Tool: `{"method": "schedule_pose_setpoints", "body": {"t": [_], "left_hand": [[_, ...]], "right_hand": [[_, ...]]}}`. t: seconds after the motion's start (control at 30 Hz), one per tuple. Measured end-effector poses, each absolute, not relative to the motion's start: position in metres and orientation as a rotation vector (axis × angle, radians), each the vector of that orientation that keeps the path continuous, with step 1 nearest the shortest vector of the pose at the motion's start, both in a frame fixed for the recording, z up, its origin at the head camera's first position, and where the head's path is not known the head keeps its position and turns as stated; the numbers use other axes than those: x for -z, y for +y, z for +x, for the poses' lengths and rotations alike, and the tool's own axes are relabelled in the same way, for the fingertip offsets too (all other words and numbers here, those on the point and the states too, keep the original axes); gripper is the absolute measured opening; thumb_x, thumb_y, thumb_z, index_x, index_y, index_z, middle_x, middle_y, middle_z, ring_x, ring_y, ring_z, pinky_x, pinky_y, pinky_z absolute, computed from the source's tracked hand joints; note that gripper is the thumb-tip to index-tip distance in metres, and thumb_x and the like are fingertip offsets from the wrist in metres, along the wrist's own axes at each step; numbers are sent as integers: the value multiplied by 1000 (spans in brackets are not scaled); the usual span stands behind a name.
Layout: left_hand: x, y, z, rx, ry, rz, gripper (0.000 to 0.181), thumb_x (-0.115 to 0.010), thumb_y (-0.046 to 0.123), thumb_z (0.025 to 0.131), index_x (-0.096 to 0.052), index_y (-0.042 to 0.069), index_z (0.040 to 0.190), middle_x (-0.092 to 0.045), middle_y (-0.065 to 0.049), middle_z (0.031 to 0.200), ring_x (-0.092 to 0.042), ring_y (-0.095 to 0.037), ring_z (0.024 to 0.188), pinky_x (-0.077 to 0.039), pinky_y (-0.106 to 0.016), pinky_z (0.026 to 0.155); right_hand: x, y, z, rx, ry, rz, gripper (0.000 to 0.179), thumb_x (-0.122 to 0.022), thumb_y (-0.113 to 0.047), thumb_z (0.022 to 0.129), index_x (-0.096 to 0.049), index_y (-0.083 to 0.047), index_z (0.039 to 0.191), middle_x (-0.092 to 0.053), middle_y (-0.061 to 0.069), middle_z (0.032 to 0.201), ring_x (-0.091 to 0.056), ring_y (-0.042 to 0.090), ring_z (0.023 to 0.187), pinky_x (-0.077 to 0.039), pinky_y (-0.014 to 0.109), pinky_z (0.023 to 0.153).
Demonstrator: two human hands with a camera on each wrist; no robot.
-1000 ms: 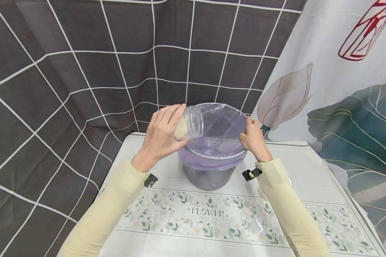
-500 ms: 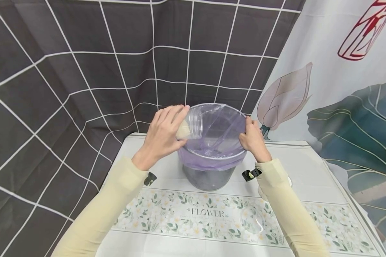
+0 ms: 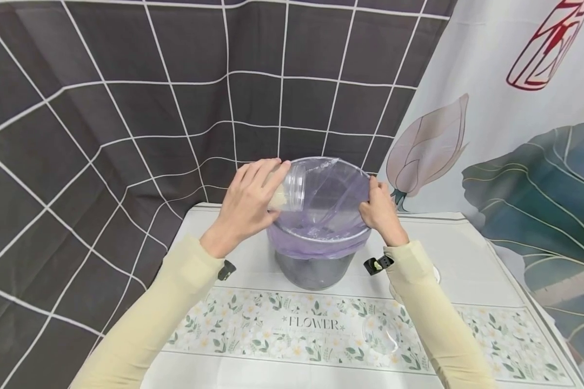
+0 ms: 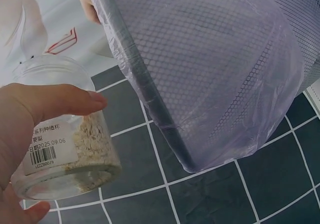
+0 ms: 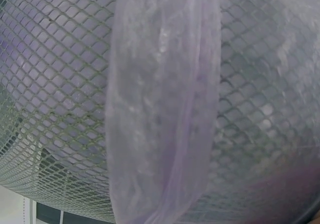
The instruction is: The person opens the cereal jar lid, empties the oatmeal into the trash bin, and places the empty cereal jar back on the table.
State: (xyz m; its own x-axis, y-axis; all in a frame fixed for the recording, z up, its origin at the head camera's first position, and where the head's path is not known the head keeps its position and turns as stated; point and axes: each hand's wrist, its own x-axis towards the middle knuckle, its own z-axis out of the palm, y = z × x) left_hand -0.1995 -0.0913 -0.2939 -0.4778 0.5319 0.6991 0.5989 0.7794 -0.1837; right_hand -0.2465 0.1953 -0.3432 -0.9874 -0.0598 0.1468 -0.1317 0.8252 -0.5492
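Note:
My left hand (image 3: 243, 200) grips a clear jar (image 3: 296, 188) tipped on its side, its uncapped mouth toward the bin's opening. Pale flakes (image 4: 95, 144) lie inside the jar, and a printed label with a barcode (image 4: 44, 156) faces the left wrist view. A grey mesh trash bin (image 3: 313, 274) stands on the table, lined with a thin purple bag (image 3: 316, 249) folded over its rim. My right hand (image 3: 382, 210) holds the bin's right rim with curled fingers. In the right wrist view the bag's folded edge (image 5: 160, 104) and the mesh fill the picture.
A round clear lid (image 3: 382, 336) lies on the flowered runner (image 3: 253, 324) in front of the bin. Past my right sleeve shows the edge of a small white round object (image 3: 436, 274). Dark gridded cloth (image 3: 175, 108) hangs close behind the bin.
The jar has turned a little in my left hand, its mouth now seen more edge-on. My right hand keeps its hold on the rim. The head view has shifted slightly.

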Motion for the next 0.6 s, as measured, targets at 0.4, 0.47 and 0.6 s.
{"method": "schedule_pose_setpoints", "body": {"t": [0.4,0.47,0.6], "left_hand": [[295,-91,-202,86,-2148,-849,81,-74,13,55,-46,7,131,-50,-12,128,-43,-27,117,-32,-38,103],[294,-91,-202,77,-2154,-849,81,-73,11,55,-47,8,132,-50,-11,129,-43,-26,118,-31,-38,104],[292,-91,-201,53,-2170,-859,80,-72,8,56,-47,9,132,-50,-10,130,-42,-26,120,-31,-39,105]], "right_hand": [[343,195,-247,-888,-2866,155,69,-36,0,77,-15,8,142,-26,36,135,-33,50,120,-27,62,100],[342,195,-248,-886,-2865,156,69,-36,0,77,-15,8,142,-27,36,135,-33,50,121,-28,61,100],[342,195,-249,-877,-2869,145,68,-36,0,77,-16,7,142,-27,36,135,-34,50,121,-29,61,100]]}}
